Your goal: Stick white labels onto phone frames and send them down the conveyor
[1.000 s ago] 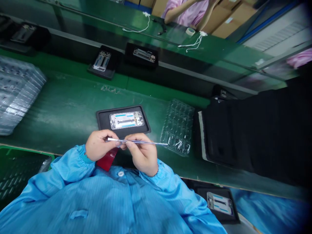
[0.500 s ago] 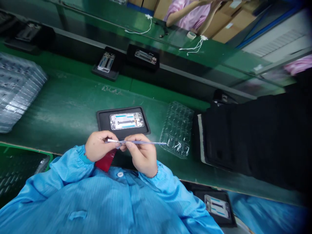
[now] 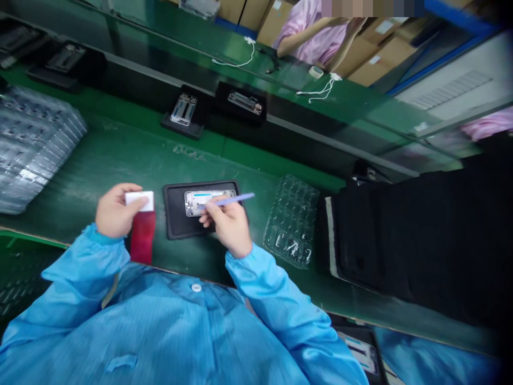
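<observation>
My left hand (image 3: 116, 210) pinches a small white rectangular pad (image 3: 145, 201) between thumb and fingers, left of the black tray. A red strip (image 3: 142, 238) hangs down from below the pad. In my right hand (image 3: 229, 222) is a slim lavender stick-like tool (image 3: 240, 198), gripped like a pen, its back end pointing right. That hand is over a phone frame (image 3: 194, 204) with blue strips, which lies in the black tray (image 3: 173, 222). The fingers cover part of the frame and the tool's tip, so I cannot tell whether the tip touches it.
Right of the tray lies a clear plastic blister tray (image 3: 290, 219); stacked clear trays (image 3: 36, 149) stand at left. A black-covered bulk (image 3: 401, 224) fills the right. More phone frames (image 3: 184, 109) sit in black trays behind. A person in a pink sleeve (image 3: 298, 32) is across the bench.
My hands have parted. The left moved left with the white pad and red strip; the right moved up over the phone frame with the lavender tool.
</observation>
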